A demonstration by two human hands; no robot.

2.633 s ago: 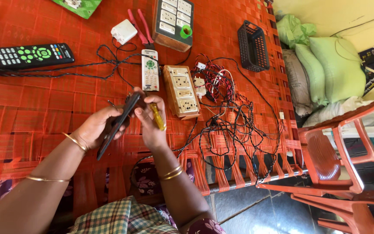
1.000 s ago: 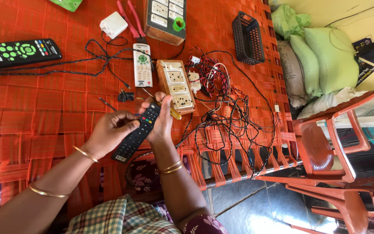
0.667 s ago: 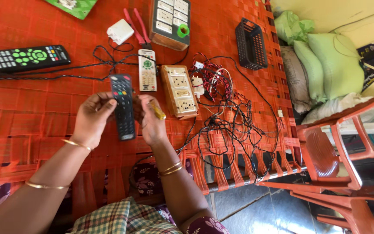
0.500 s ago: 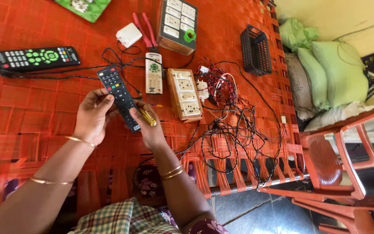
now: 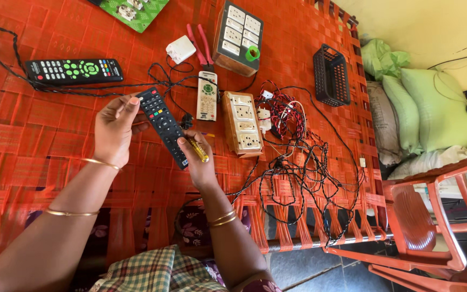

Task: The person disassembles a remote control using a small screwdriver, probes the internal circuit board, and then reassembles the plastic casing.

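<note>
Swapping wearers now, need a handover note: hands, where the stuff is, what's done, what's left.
Left hand: holds the top end of the black remote, buttons up, above the woven cot.
Right hand: steadies the remote's lower end and also grips a yellow-handled screwdriver; its tip is hidden.
Nearby: white remote, second black remote, switchboard, wire tangle, red pliers.
Done: remote is in hand, face up, casing looks closed.
Left: no sign of it opened; screwdriver not yet applied to it.
</note>
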